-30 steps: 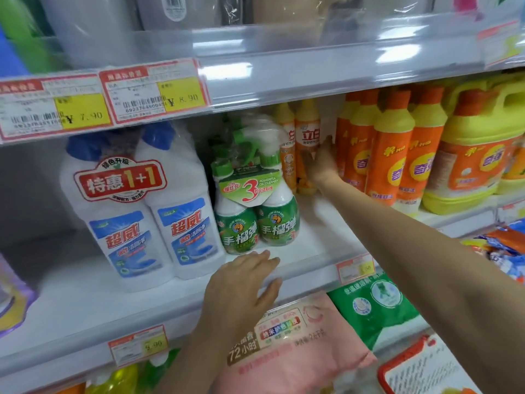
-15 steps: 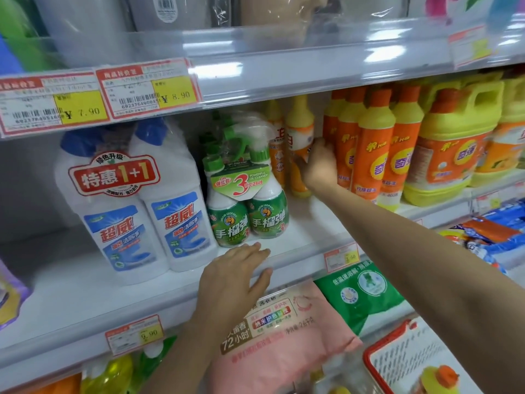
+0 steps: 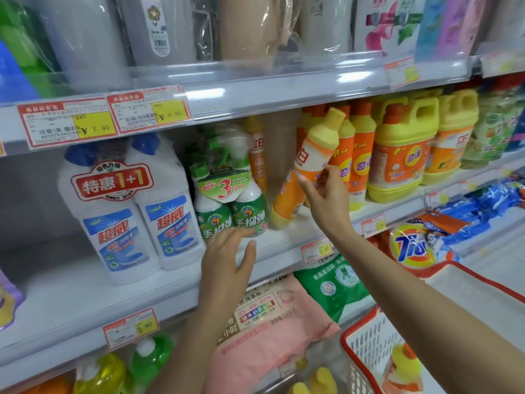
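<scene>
An orange dish-soap bottle is pinched around its middle by the right hand, thumb on the near side and fingers curled over the far side; the bottle is tilted, its yellow cap leaning right toward a row of upright orange bottles, its yellow base low by the shelf, between that row and the green spray-bottle pack; the left hand is held spread and flat at the shelf's near edge, fingertips at the foot of the pack, though contact cannot be told; a twin pack of white bottles is seen further left; a red-rimmed basket is seen near, lower right.
</scene>
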The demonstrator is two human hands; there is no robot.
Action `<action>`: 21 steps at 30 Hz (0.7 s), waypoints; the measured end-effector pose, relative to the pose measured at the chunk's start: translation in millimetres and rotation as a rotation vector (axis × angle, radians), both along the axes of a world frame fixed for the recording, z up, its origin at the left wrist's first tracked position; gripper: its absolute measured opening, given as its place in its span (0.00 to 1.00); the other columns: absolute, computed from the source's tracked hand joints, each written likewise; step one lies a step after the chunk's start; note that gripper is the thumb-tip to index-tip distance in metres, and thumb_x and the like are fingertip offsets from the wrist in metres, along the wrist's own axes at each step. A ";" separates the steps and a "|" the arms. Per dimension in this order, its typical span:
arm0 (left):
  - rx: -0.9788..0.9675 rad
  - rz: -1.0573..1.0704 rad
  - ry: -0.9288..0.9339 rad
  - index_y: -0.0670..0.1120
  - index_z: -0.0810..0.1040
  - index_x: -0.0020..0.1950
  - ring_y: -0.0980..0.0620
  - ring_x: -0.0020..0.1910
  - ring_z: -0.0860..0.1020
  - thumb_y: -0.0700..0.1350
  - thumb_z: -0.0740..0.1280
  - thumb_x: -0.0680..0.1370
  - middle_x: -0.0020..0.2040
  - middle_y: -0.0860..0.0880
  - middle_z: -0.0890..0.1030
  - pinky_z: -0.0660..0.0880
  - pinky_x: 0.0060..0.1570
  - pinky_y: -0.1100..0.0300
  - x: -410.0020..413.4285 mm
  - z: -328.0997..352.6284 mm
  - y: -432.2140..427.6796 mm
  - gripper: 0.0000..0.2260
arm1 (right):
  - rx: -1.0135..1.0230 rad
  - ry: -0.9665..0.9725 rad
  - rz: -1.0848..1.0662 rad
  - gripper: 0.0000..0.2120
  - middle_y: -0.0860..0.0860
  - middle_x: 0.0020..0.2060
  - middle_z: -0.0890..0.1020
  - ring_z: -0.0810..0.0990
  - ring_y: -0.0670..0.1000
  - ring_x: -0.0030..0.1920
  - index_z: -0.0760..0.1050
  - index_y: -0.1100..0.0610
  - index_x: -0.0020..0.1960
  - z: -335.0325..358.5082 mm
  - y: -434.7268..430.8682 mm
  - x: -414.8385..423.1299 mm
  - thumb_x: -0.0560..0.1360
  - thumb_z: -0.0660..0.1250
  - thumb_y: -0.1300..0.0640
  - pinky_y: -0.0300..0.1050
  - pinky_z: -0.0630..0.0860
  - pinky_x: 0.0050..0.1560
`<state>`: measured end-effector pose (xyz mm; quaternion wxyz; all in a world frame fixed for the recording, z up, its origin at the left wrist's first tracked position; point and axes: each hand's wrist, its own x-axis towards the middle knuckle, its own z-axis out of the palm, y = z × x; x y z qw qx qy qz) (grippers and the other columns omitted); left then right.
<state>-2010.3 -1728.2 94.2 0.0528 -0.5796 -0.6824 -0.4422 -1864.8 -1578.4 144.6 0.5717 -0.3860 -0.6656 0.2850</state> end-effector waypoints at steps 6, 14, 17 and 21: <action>-0.050 -0.073 -0.643 0.62 0.72 0.56 0.58 0.48 0.80 0.66 0.59 0.77 0.53 0.57 0.81 0.76 0.51 0.58 43.2 9.8 1.0 0.13 | -0.227 0.405 0.269 0.14 0.53 0.52 0.84 0.84 0.54 0.55 0.73 0.60 0.62 -8.2 -44.6 41.7 0.80 0.66 0.55 0.46 0.83 0.47; -0.006 -0.304 -1.380 0.42 0.79 0.51 0.48 0.36 0.82 0.56 0.65 0.77 0.40 0.41 0.84 0.80 0.34 0.60 61.6 11.0 -12.8 0.16 | -0.531 0.436 0.458 0.15 0.58 0.58 0.82 0.81 0.56 0.60 0.76 0.56 0.62 -26.4 -76.9 61.6 0.80 0.63 0.48 0.48 0.81 0.56; 0.062 -0.321 -1.146 0.46 0.80 0.56 0.49 0.42 0.84 0.55 0.69 0.72 0.45 0.48 0.86 0.79 0.40 0.63 56.8 4.9 -30.1 0.18 | -0.660 0.506 0.407 0.27 0.55 0.53 0.84 0.84 0.51 0.54 0.76 0.53 0.61 -26.2 -80.1 65.2 0.71 0.66 0.36 0.47 0.83 0.51; 0.076 -0.336 -0.895 0.47 0.77 0.63 0.55 0.50 0.83 0.45 0.74 0.71 0.52 0.48 0.84 0.78 0.46 0.65 55.2 7.4 -45.1 0.21 | -0.790 0.740 0.289 0.18 0.54 0.37 0.85 0.86 0.50 0.37 0.73 0.62 0.58 -33.1 -83.7 64.5 0.77 0.69 0.50 0.48 0.84 0.38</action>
